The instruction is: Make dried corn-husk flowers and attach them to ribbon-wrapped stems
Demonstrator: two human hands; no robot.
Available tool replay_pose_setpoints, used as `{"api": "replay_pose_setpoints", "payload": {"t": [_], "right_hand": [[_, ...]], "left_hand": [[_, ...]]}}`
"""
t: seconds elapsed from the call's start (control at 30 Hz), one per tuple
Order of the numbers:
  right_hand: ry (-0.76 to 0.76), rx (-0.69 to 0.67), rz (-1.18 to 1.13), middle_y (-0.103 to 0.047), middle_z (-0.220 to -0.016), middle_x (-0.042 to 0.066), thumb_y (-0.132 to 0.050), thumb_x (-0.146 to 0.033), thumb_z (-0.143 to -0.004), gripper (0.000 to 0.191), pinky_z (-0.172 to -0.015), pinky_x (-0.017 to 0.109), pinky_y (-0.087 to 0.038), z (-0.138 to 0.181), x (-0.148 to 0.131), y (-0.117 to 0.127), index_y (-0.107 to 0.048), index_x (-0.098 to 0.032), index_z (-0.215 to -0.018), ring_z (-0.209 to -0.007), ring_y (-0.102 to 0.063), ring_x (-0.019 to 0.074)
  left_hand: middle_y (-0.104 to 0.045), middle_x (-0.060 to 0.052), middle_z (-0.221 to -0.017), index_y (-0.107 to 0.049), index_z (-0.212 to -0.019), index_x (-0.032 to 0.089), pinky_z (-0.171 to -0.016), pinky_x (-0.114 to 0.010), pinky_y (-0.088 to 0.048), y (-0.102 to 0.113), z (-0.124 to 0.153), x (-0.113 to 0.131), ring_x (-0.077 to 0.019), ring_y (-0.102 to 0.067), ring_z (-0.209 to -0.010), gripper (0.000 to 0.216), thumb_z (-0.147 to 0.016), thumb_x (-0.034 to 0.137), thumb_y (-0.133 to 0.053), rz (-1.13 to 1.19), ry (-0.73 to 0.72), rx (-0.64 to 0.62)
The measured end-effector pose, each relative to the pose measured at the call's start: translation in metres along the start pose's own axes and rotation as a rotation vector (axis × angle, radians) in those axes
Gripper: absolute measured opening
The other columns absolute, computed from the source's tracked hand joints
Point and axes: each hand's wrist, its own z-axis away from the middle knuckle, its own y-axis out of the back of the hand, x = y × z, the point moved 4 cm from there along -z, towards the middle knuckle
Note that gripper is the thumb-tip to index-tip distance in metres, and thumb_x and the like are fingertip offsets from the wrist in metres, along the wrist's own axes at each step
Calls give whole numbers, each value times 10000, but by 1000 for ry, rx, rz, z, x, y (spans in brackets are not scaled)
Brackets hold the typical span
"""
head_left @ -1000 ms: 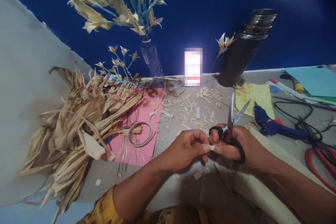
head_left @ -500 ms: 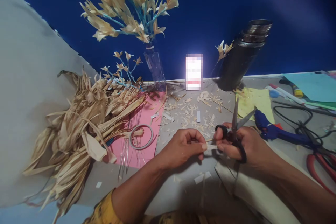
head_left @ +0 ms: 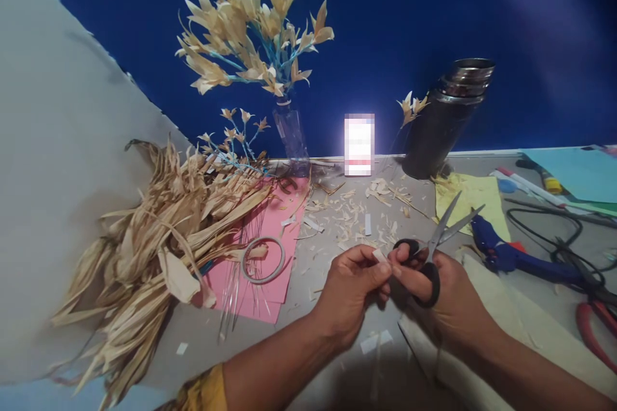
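Between the thumb and fingers of my left hand point(head_left: 354, 286) is a small pale strip point(head_left: 380, 257), perhaps husk or paper. My right hand point(head_left: 441, 289) has the black-handled scissors point(head_left: 436, 241) hooked on its fingers, their blades spread and pointing away from me. The right thumb and fingertip are pinched close to the left fingertips, touching or nearly touching the strip. Pale trimmings point(head_left: 347, 218) litter the table just beyond both hands. Left of them lies a ring of tape point(head_left: 263, 260) on pink paper point(head_left: 274, 292).
Dried corn husks point(head_left: 159, 231) are heaped at the left. Husk flowers stand in a clear bottle point(head_left: 290, 131) by the wall, with a lit phone point(head_left: 359, 144) and dark flask point(head_left: 434, 128) further right. At the right lie a blue glue gun point(head_left: 520, 253), cables and red-handled pliers point(head_left: 595, 334).
My hands have come together, and the strip that stretched between them now sticks up at the left fingertips. The scissors have turned, blades tilting further right. The whole view has shifted slightly.
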Motion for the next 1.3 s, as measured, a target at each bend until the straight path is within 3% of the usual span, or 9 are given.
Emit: {"api": "replay_pose_setpoints", "payload": {"t": [0.2,0.37,0.53,0.73,1.03,1.3], "right_hand": [[-5,3,100,-642,-647,8,-816,-598,-653,452,-552,275,-454,-3,0,4,-641,-200,-778,-589,-565,172],[63,-296,150,-719,-809,80,-649,-734,-782,546,-640,304,-477,-5,1,2,-689,-190,-804,-739,-623,223],[27,-468,150,-689,-703,73,-588,-823,-763,650,-583,285,-408,-2,17,-13,-659,-177,-773,-621,-554,184],[-97,-479,152,-652,-635,45,-676,-791,-708,615,-560,262,-388,2,23,-19,-623,-179,-696,-582,-539,163],[-163,-491,195,-616,-564,38,-698,-762,-682,593,-531,256,-382,3,18,-20,-599,-180,-639,-540,-518,150],[-205,-462,202,-552,-502,15,-637,-899,-600,719,-491,252,-293,3,25,-20,-554,-186,-587,-483,-429,118]], "left_hand": [[-676,-19,-713,-619,-734,139,-665,-234,-449,5,1,17,-92,-578,-635,370,-656,369,-898,-179,-100,94],[-720,-50,-698,-599,-782,148,-606,-260,-485,8,-1,28,-133,-639,-575,349,-671,339,-869,-166,-96,132],[-739,-59,-722,-587,-773,147,-554,-226,-468,14,-3,33,-133,-656,-569,373,-623,299,-893,-86,-100,202],[-709,-39,-639,-593,-754,150,-508,-208,-436,14,-3,34,-113,-608,-515,338,-663,322,-868,-104,-113,180],[-705,-37,-615,-593,-740,153,-518,-222,-448,11,0,38,-102,-573,-478,249,-691,275,-805,-200,-146,193],[-708,-40,-615,-593,-725,153,-538,-223,-453,11,0,40,-104,-583,-493,230,-677,257,-793,-221,-141,197]]}}
